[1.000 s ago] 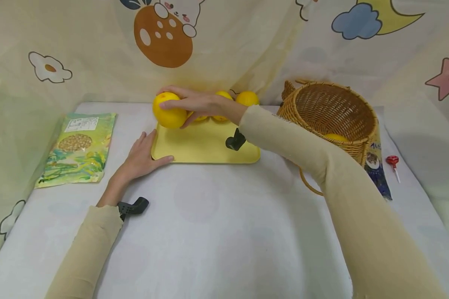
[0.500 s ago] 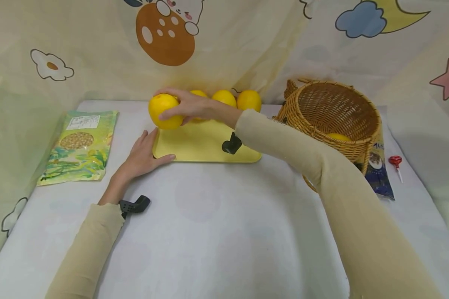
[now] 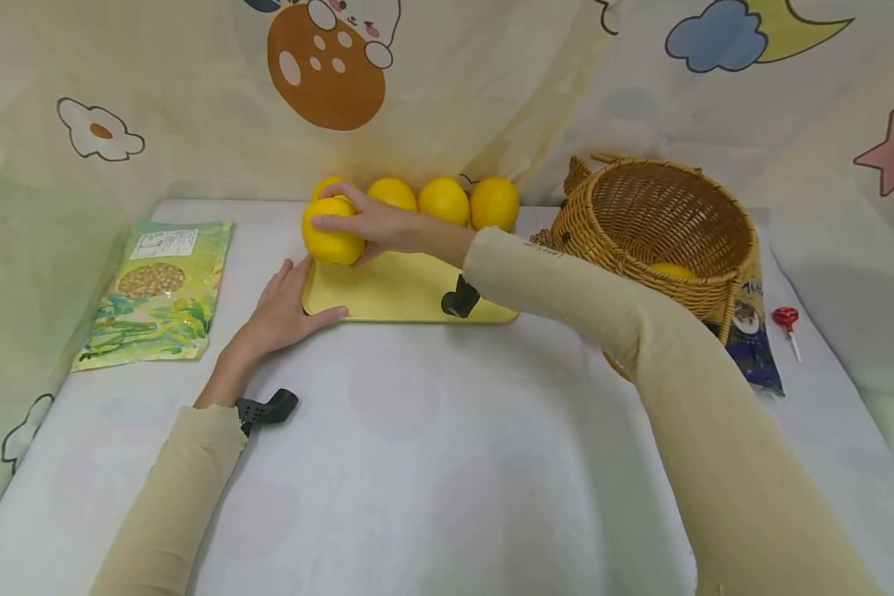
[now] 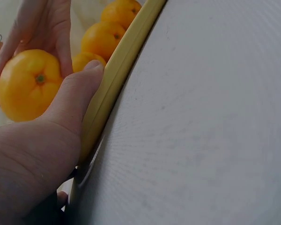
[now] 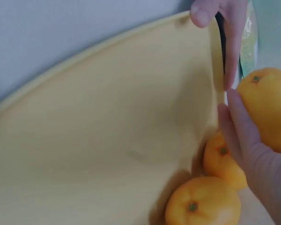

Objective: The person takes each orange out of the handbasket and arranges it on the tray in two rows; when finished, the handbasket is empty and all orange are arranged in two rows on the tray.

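My right hand (image 3: 376,222) grips an orange (image 3: 331,232) above the back left part of a yellow tray (image 3: 417,290). In the right wrist view, its straight fingers lie along one side of that orange (image 5: 269,108). A row of several oranges (image 3: 444,201) lines the tray's back edge, the leftmost partly hidden behind the held one. My left hand (image 3: 279,310) rests at the tray's front left corner, fingers stretched along the left side. In the left wrist view, the left thumb (image 4: 82,86) lies on the tray's rim (image 4: 124,51).
A wicker basket (image 3: 581,211) with an orange (image 3: 673,271) inside stands tilted at the back right. A dark blue packet (image 3: 761,360) and a red lollipop (image 3: 785,318) lie beside it. On the left lies a green bag (image 3: 152,294). A printed cloth hangs behind.
My right hand has brought the orange slightly towards me and lower, uncovering another orange behind it at the back left. My left hand has stayed at the tray's corner.
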Action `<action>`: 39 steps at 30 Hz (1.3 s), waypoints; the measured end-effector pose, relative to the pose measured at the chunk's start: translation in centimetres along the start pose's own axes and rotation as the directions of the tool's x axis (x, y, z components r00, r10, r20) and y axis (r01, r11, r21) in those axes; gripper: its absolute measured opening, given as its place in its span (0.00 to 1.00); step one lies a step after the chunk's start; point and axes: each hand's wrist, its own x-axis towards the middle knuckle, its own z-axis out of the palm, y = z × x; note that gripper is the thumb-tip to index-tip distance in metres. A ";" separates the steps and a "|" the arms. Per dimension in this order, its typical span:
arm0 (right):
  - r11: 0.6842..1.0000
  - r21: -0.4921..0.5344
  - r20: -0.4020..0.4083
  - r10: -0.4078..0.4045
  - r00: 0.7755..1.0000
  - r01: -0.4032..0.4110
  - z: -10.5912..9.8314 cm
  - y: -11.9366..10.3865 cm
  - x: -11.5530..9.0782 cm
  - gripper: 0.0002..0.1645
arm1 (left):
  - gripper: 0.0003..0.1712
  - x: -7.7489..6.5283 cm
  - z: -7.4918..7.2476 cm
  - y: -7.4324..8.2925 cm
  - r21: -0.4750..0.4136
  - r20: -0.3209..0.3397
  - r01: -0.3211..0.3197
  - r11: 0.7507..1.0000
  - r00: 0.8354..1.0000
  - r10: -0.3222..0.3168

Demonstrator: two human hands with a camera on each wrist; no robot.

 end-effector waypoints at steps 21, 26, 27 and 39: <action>0.986 -0.090 -0.103 0.132 0.986 -0.142 1.4 0.5 0.4 0.54 | 0.65 -0.2 0.0 0.3 0.037 0.011 0.006 0.999 1.000 -0.006; 0.944 -0.306 -0.142 0.081 0.987 -0.121 0.4 -0.6 -1.1 0.52 | 0.66 -0.1 0.0 0.4 0.040 0.029 0.022 0.999 0.999 -0.023; 0.923 -0.371 -0.147 0.044 0.988 -0.097 0.1 -1.0 -1.6 0.51 | 0.66 -0.1 0.1 0.4 0.042 0.035 0.029 0.999 0.999 -0.031; 0.815 -0.572 -0.269 -0.294 0.917 0.093 -7.2 -3.0 -14.8 0.35 | 0.68 -0.3 0.2 0.2 0.079 0.054 0.028 0.996 0.998 -0.033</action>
